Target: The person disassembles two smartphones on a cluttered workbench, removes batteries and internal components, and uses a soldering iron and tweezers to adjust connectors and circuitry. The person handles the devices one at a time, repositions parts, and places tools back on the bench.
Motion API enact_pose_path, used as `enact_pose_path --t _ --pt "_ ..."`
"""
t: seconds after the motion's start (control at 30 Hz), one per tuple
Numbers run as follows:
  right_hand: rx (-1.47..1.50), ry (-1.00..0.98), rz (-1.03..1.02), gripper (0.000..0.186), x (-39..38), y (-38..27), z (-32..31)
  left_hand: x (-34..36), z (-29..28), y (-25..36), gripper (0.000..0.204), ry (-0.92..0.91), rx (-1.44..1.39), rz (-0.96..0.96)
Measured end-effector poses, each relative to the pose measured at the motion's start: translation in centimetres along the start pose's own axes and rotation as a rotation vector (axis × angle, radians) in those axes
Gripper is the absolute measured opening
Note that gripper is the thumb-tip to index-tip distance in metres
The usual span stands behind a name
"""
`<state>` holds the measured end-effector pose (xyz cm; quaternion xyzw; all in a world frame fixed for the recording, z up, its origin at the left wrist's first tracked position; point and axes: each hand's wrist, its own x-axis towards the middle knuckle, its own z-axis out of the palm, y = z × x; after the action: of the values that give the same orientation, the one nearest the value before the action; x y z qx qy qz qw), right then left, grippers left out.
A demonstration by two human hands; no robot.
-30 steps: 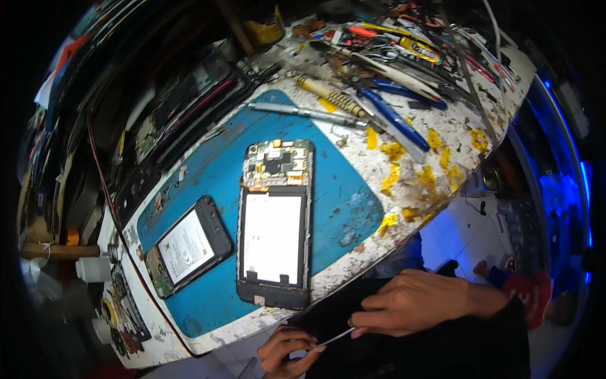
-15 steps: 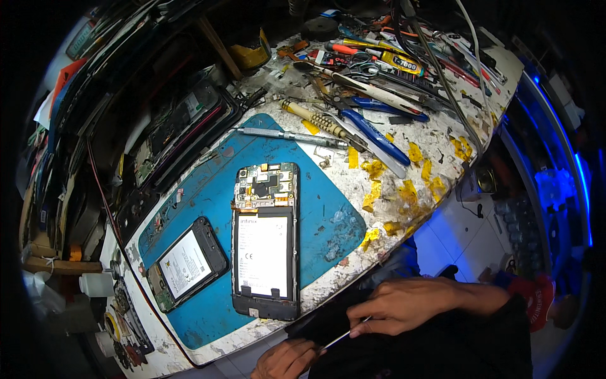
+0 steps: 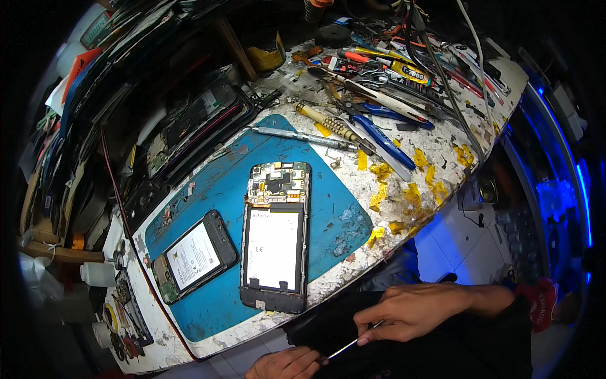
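Note:
My left hand [image 3: 284, 363], at the bottom edge, is closed on one end of a thin metal rod [image 3: 344, 347]. My right hand [image 3: 404, 312] pinches the rod's other end, below the bench's front edge. Above them an opened phone [image 3: 273, 246] lies on a blue mat [image 3: 334, 208], with its circuit board and large white battery showing. A smaller opened phone [image 3: 192, 252] lies to its left, also with battery exposed. A silver pen-like tool [image 3: 303, 138] rests across the mat's upper edge.
The worn white bench [image 3: 404, 221] carries blue pliers [image 3: 385, 139], a heap of tools [image 3: 429, 63] and yellow tape scraps. Stacked flat items [image 3: 69, 126] line the left, beside a white bottle [image 3: 95, 273]. Dark cables cross the bench. A person in red [image 3: 540, 306] is at the lower right.
My left hand has moved down and left, exposing more of the rod between my hands. The view has shifted slightly. The phones lie as before on the mat.

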<state>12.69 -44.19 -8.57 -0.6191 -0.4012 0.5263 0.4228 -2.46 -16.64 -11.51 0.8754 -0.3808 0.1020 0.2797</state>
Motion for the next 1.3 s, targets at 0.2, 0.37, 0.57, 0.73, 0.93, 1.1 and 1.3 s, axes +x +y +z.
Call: enact_pose_path --t 0.2,0.37,0.57,0.73,0.93,1.1,1.3 --pt "-0.058 0.059 -0.093 0.026 -0.7 -1.3 -0.1 1.3 -2.0 -0.1 0.020 -0.222 -0.089 -0.023" --pt "-0.428 0.527 -0.359 0.016 -2.5 -5.3 -2.4 3.1 -6.6 1.0 0.019 -0.033 -0.151 -0.276" --pt "-0.667 0.805 -0.510 0.017 -0.7 -7.5 -5.6 5.1 -11.4 -0.1 0.029 0.085 -0.009 -0.106" --pt "-0.642 0.808 -0.551 0.017 0.8 -7.1 -6.3 4.1 -11.5 -0.2 0.020 0.011 0.090 -0.148" --pt "-0.702 0.676 -0.643 0.020 2.2 -6.9 -4.3 3.5 -10.5 -0.2 0.043 0.218 0.165 -0.111" --pt "-0.777 0.938 -0.654 0.020 0.9 -5.1 -5.4 3.5 -8.1 0.0 0.044 0.160 0.118 -0.142" --pt "-0.884 1.426 -0.337 0.015 -3.5 -2.0 -9.1 -1.4 -9.9 -1.3 0.076 -0.157 0.208 -0.135"
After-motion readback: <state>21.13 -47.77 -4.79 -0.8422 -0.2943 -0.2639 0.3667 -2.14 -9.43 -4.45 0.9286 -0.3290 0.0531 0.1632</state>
